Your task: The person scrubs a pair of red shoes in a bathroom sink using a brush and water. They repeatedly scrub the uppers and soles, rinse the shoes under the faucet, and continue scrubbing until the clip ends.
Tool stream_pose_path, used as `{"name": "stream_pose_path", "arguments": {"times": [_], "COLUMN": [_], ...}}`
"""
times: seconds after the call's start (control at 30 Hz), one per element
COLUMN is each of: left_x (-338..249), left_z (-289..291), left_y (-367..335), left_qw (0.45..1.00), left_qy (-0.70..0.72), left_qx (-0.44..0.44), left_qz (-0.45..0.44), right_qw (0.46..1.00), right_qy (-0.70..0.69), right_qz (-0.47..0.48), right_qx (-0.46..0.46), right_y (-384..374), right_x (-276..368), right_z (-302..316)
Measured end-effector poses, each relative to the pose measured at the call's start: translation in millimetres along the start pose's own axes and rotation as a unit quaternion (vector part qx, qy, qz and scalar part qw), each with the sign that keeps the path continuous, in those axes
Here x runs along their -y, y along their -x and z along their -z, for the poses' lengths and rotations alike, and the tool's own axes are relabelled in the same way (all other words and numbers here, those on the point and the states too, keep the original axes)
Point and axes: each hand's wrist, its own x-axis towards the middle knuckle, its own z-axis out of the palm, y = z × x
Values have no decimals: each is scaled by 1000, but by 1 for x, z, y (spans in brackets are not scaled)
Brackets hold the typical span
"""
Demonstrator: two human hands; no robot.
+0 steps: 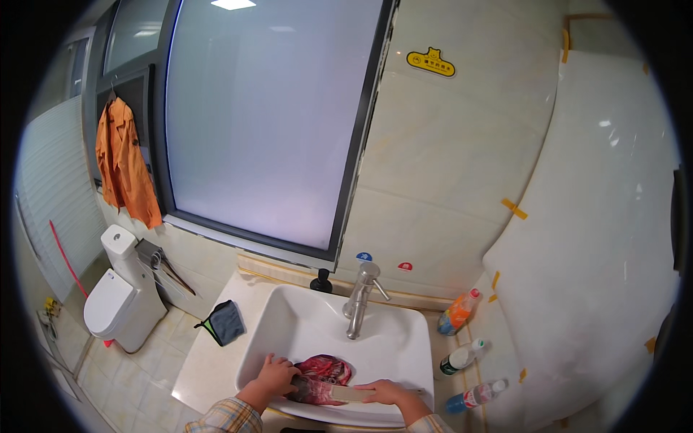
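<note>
In the white sink lies a bunched red patterned cloth, with dark and pale markings. A pale, flat, strip-like piece runs from its near side toward the right; whether it is part of the cloth or separate I cannot tell. My left hand is bent over the cloth's left end, fingers curled on it. At the right, my right hand closes around the end of the pale strip. Both hands are low in the basin's near part. Above the basin stands a metal faucet, its spout apart from the cloth.
A folded grey cloth with green edging lies on the counter left of the sink. Behind the basin is a black dispenser. An orange bottle, a dark-labelled bottle and a blue bottle line the right side.
</note>
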Motion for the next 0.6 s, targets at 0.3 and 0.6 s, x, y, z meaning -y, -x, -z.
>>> {"name": "stream_pose_path", "arguments": {"times": [0.3, 0.6], "left_x": [1, 4], "left_z": [3, -4], "left_y": [-2, -5], "left_qw": [1000, 1000], "left_qy": [15, 4], "left_qx": [17, 2], "left_qz": [8, -5], "right_qw": [988, 1000], "right_qy": [-25, 4], "right_qz": [36, -20], "right_qx": [-149, -21], "right_y": [-23, 8], "right_x": [37, -6], "right_z": [-14, 6]}}
